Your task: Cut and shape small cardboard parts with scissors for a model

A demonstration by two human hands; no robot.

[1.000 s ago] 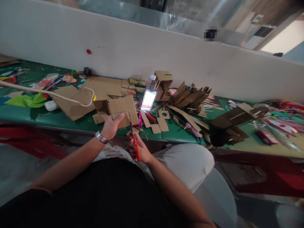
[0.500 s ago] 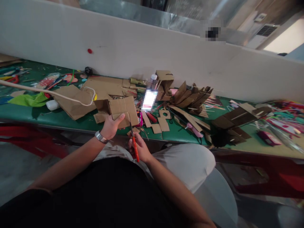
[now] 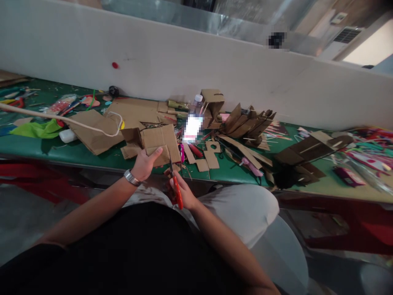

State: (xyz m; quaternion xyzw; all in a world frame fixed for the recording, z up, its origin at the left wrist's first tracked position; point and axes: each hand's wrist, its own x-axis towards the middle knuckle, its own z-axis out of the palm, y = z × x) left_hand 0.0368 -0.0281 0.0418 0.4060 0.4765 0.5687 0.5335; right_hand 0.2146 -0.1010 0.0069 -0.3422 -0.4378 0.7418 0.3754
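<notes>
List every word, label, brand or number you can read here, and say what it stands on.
None can be read.
Bottle: its label is blurred out.
Packets on the green table, such as the one at far left: print too small to read.
Cardboard piece in the left hand and scissors in the right hand: no lettering visible.

bottle [image 3: 194, 119] label: blurred | scissors [image 3: 176, 189] blades: partly behind cardboard [image 3: 159, 141]

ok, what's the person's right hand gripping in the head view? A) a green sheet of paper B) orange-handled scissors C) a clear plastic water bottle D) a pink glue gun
B: the right hand is closed around the orange-handled scissors, whose blades point up at the lower edge of the brown corrugated cardboard piece that the left hand holds over the edge of the green table.
</notes>
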